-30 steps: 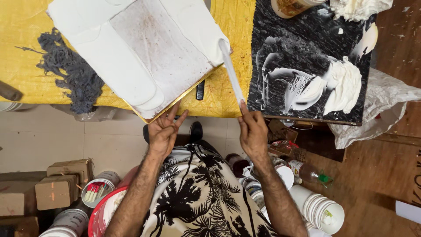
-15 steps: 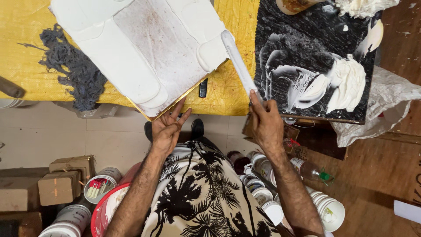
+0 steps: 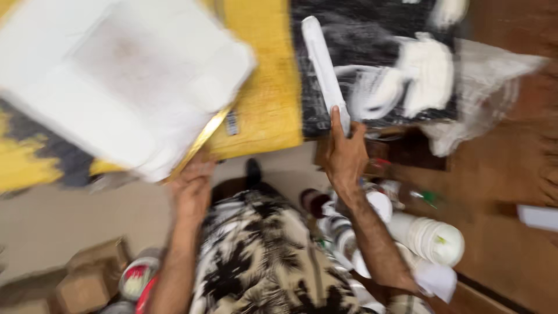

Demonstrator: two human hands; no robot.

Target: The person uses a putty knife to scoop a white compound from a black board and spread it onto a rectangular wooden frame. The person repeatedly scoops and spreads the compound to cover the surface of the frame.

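My left hand (image 3: 192,189) props the near edge of the white-coated canvas (image 3: 125,87) to steady it; its fingers are too blurred to read. Right of the canvas, my right hand (image 3: 344,157) grips the long white spreader (image 3: 324,70), its blade over the black palette board (image 3: 378,64) beyond, for paint.

A canvas (image 3: 122,87) lies on the worktop (image 3: 264,104), left of a paint palette board (image 3: 372,64). The spreader blade (image 3: 324,72) lies over that board, stacked cups (image 3: 433,238) on the floor below.
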